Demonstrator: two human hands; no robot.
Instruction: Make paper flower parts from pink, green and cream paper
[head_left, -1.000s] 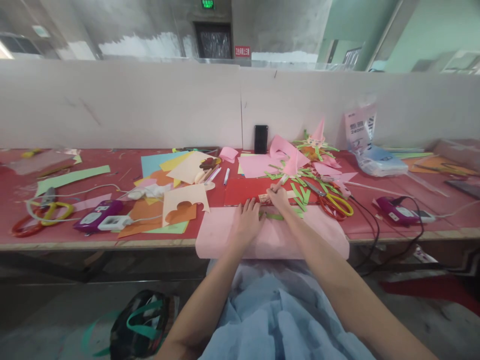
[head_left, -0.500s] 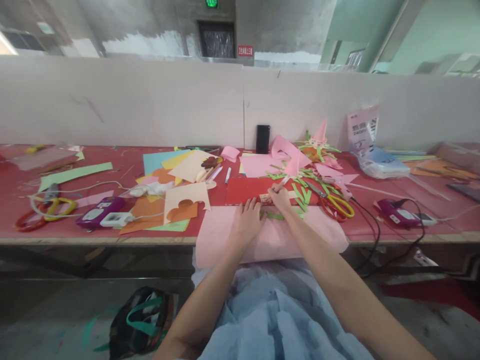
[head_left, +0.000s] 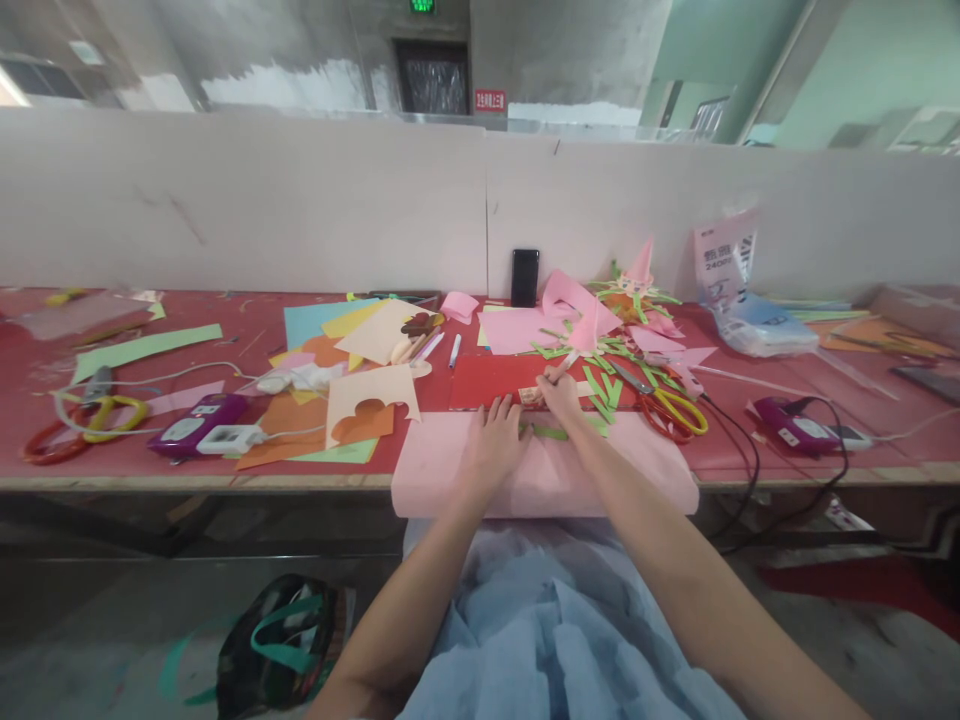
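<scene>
My left hand (head_left: 496, 440) lies flat with fingers spread on a large pink sheet (head_left: 435, 470) that hangs over the table's front edge. Fingertips reach the near edge of a red sheet (head_left: 491, 382). My right hand (head_left: 559, 392) is closed round a light pencil-like stick (head_left: 564, 364), its tip down on a small pale strip on the red sheet. Green paper strips (head_left: 600, 390) lie just right of that hand.
Yellow-handled scissors (head_left: 671, 408) lie right of my hand, near a purple glue gun (head_left: 787, 425) with black cables. Left are coloured sheets, a cream sheet with a cut-out (head_left: 367, 400), another purple glue gun (head_left: 196, 420) and scissors (head_left: 90, 420). A black phone (head_left: 524, 277) leans on the partition.
Both hands stay in place on the sheets. Only the camera has shifted slightly.
</scene>
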